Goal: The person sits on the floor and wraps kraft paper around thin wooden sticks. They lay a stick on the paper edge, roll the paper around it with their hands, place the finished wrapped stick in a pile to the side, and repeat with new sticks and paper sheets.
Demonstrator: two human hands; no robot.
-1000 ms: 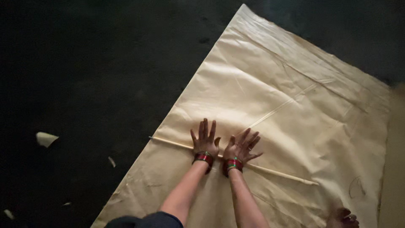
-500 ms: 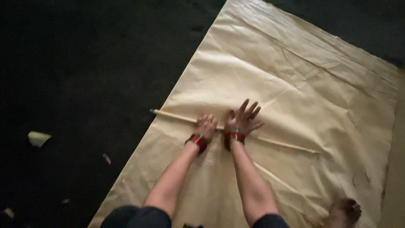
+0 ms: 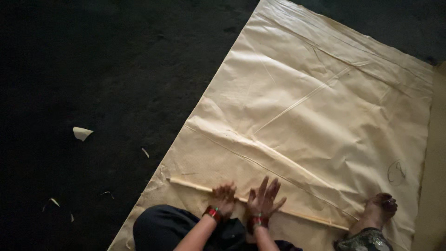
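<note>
Nearest the camera, a dark-clothed knee (image 3: pixel 162 227) and two forearms with red bangles (image 3: pixel 213 213) at the wrists reach forward over a large sheet of tan paper (image 3: pixel 325 116) spread on the floor (image 3: pixel 93 69). The left hand (image 3: pixel 225 197) rests on a thin, pale wooden stick (image 3: pixel 195 186), its fingers curled down over the rod, while the right hand (image 3: pixel 263 198) lies just beside it with fingers spread wide and flat, the palm pressing on the same stick. The stick lies across the near part of the paper, running from the sheet's left edge towards a bare foot (image 3: pixel 380 209) planted on the paper at the lower right. Beyond the hands, the sheet shows long creases and fold lines, and a faint pencilled circle (image 3: pixel 396 172) near its right edge. Further left, on the dark floor, lie a small paper scrap (image 3: pixel 81 133) and a few tiny slivers (image 3: pixel 145 152).
</note>
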